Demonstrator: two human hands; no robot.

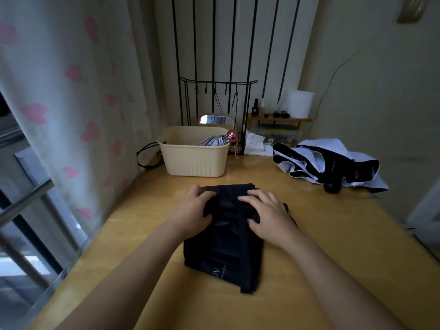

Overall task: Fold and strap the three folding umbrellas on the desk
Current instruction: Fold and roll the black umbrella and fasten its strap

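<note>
1. Wooden worktop (309,234) beside a heart-print curtain (71,96); black umbrella (226,253) lies flat mid-worktop, right in front.
2. Handling, my guess: light, soft slippery fabric over stiff ribs. Best taken round the bundled middle w/ pleats pinned.
3. Left hand (194,210): grip curled on the umbrella's left edge, thumb pinching in.
4. Right hand (269,215): fingers spread, pressing on top, grip apart.
5. Both forearms reach fwd, wrists low.

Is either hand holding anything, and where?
The black umbrella: left hand grips its far left edge; right hand presses flat on top beside it.
</note>
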